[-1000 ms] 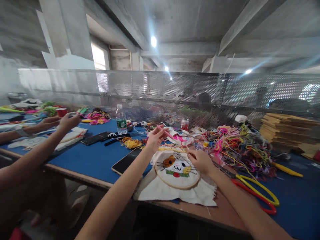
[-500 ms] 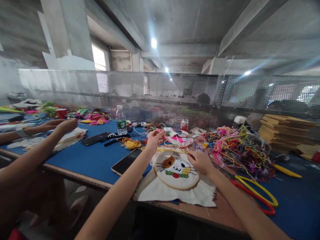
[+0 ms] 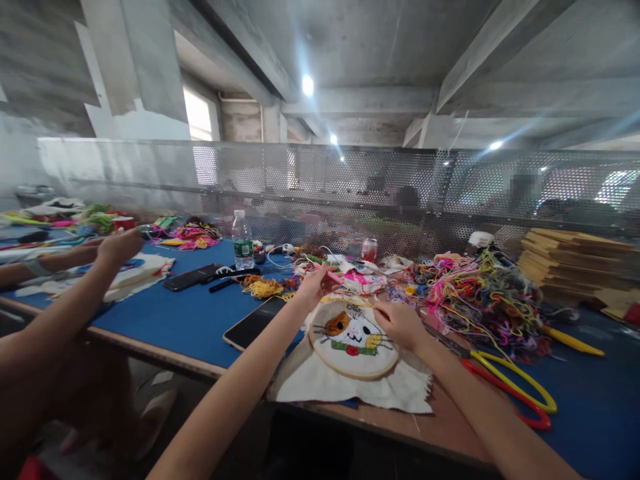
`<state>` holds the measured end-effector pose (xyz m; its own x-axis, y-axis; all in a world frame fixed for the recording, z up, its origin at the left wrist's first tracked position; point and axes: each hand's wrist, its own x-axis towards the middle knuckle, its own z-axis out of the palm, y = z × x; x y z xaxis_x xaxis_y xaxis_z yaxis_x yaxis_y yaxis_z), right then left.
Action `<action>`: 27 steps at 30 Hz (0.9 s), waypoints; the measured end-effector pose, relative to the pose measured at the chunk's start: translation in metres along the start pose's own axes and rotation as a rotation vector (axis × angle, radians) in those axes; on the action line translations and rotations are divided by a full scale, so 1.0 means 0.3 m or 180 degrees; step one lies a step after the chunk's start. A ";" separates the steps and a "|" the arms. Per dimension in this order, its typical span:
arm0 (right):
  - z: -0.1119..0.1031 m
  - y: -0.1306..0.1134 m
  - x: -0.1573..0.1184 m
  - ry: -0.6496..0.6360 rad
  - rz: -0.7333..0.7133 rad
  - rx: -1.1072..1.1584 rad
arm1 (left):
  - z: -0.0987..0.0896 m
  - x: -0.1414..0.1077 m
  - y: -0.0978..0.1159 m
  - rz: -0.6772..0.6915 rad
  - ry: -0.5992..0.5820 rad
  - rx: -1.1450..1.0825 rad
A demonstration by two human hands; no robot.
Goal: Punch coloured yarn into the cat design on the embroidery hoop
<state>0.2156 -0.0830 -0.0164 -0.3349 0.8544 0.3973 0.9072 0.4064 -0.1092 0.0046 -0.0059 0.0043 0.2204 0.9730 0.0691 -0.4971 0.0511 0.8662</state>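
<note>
In front of me lies a round embroidery hoop [image 3: 356,375] on white cloth [image 3: 310,387] with ragged edges. A stitched cat face [image 3: 354,330] with an orange patch, a green collar and a red dot fills it. My right hand [image 3: 403,325] is closed on the hoop's upper right rim. Above the hoop's upper left edge, my left hand [image 3: 316,285] has its fingers pinched by a slim pink tool [image 3: 328,273], whose kind I cannot make out. Large scissors [image 3: 515,380] with yellow and red handles lie beside my right forearm.
A tangled thread pile [image 3: 480,300] and stacked brown cardboard [image 3: 565,260] are on the right. A phone [image 3: 255,323], a water bottle [image 3: 243,241] and a drink can [image 3: 369,250] stand or lie leftward and behind. At far left, a co-worker's hand [image 3: 120,247] works over cloth.
My left hand has turned and shifted slightly right and down, nearer the hoop. My right hand stays on the rim. The co-worker's near hand has moved left.
</note>
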 end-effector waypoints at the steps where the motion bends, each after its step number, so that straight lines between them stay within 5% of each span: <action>1: 0.001 0.000 0.000 -0.0029 -0.0008 -0.0027 | 0.003 0.001 0.000 0.0068 -0.0053 0.0061; 11: 0.002 -0.002 -0.001 -0.0121 -0.0128 0.0033 | 0.025 -0.010 0.011 0.0573 -0.0370 0.0402; 27: 0.007 0.000 0.002 0.0202 -0.0007 0.0033 | 0.017 0.000 0.020 0.1025 -0.0043 0.1017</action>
<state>0.2149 -0.0818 -0.0181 -0.3199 0.8313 0.4545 0.9036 0.4119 -0.1174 0.0059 -0.0068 0.0120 0.1088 0.9248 0.3646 -0.2586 -0.3278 0.9087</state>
